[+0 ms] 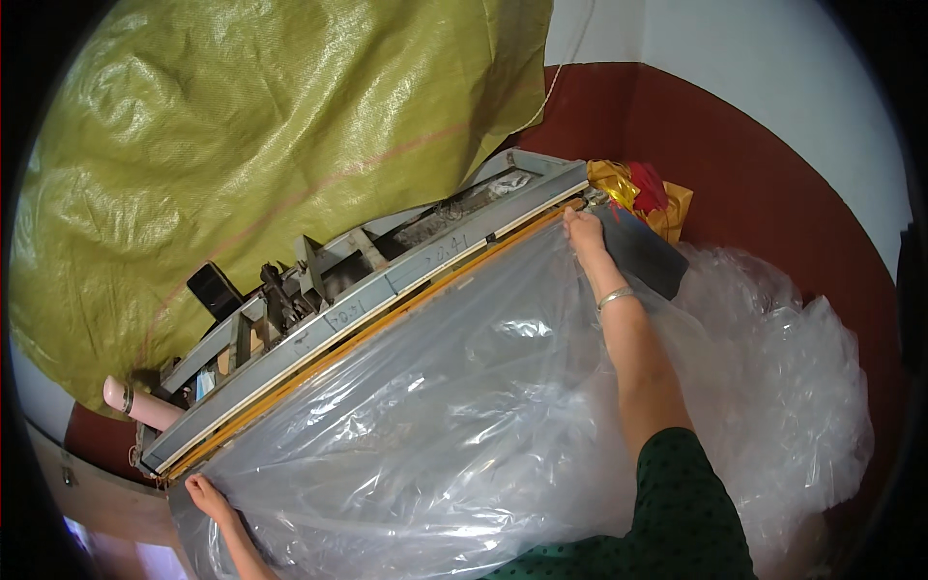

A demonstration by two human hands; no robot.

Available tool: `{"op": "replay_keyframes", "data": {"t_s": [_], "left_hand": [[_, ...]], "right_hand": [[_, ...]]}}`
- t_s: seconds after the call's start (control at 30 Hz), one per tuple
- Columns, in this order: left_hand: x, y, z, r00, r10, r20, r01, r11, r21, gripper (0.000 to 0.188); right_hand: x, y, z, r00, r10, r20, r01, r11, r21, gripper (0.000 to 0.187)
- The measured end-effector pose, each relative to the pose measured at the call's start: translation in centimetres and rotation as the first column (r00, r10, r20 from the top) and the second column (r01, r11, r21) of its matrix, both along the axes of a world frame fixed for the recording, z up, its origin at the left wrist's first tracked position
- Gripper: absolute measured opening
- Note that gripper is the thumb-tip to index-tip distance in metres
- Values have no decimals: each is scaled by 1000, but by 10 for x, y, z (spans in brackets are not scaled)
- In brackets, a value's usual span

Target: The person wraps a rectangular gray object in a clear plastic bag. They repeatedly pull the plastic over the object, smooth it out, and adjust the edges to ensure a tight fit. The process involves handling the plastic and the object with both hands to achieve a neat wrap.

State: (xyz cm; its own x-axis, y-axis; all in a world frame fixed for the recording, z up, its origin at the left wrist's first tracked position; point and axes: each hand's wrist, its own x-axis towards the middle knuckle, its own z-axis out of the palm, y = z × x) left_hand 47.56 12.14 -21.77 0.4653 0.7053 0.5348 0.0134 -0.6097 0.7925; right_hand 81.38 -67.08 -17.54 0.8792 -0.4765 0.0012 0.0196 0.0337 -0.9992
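Left grip [206, 496], right grip [583, 230] both look pinched on clear plastic sheet [454, 406], spread between them. Orange strip [435, 288], metal frame [396, 281] just beyond grips. Probably best: pull both ends evenly, keep edge parallel to strip, ease wrinkles outward.

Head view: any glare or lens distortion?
Head view: white glare streaks across the clear plastic sheet, softer sheen on the yellow tarp; head view: fisheye bows the maroon wall band's top edge, with black corners.
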Motion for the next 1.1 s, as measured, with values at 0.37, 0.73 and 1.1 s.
{"op": "replay_keyframes", "data": {"t_s": [0.37, 0.73, 1.1], "left_hand": [[6, -1, 6, 997, -62, 34, 63, 998, -26, 14], [35, 17, 5, 994, -86, 67, 93, 988, -124, 14], [25, 36, -2, 982, -137, 130, 175, 917, -359, 12]], "right_hand": [[14, 20, -5, 928, -289, 236, 373, 730, -573, 20], [7, 36, -6, 839, -321, 440, 543, 566, -621, 15], [20, 24, -19, 876, -356, 325, 460, 820, -341, 19]]}}
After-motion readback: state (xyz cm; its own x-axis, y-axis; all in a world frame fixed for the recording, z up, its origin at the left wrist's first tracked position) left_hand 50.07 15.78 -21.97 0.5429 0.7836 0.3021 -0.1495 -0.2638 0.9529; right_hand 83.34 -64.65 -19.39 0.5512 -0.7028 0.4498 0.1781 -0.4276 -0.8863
